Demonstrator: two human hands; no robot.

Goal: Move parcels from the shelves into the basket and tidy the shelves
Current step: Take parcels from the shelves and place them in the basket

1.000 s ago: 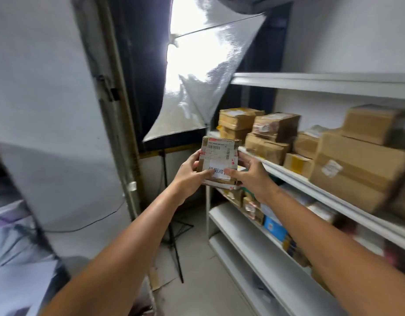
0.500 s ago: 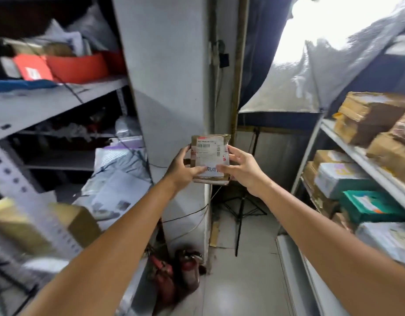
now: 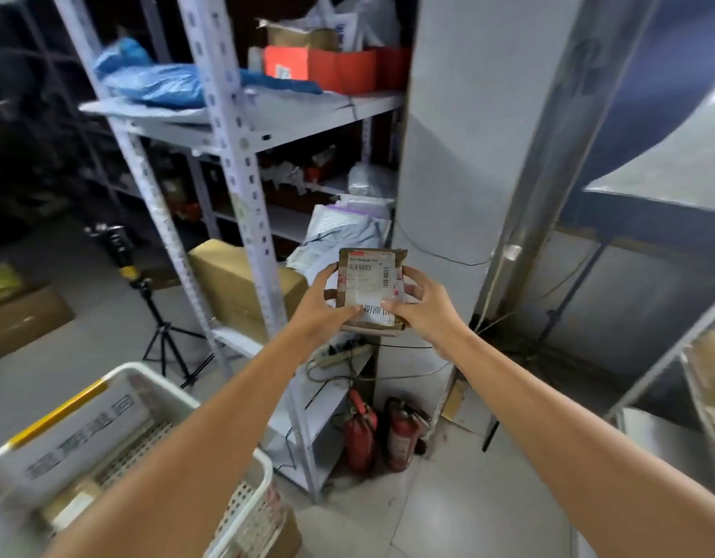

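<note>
A small brown cardboard parcel [image 3: 370,281] with a white barcode label is held up in front of me at mid-frame. My left hand [image 3: 321,310] grips its left side and my right hand [image 3: 424,312] grips its right side. A white perforated plastic basket [image 3: 154,400] with a printed sign sits at the lower left, below my left forearm. At least one brown parcel [image 3: 68,509] lies inside it. The parcel in my hands is to the upper right of the basket, well above its rim.
A grey metal shelf rack [image 3: 235,155] stands ahead with blue bags, red boxes and mailers. A large cardboard box [image 3: 235,283] sits on its low shelf. Two red fire extinguishers [image 3: 382,432] and a power strip lie near the grey pillar [image 3: 460,155]. A tripod [image 3: 162,336] stands at left.
My view has swung left, away from the parcel shelves on the right, toward the rack and basket. Both hands have carried the small parcel along, still holding it.
</note>
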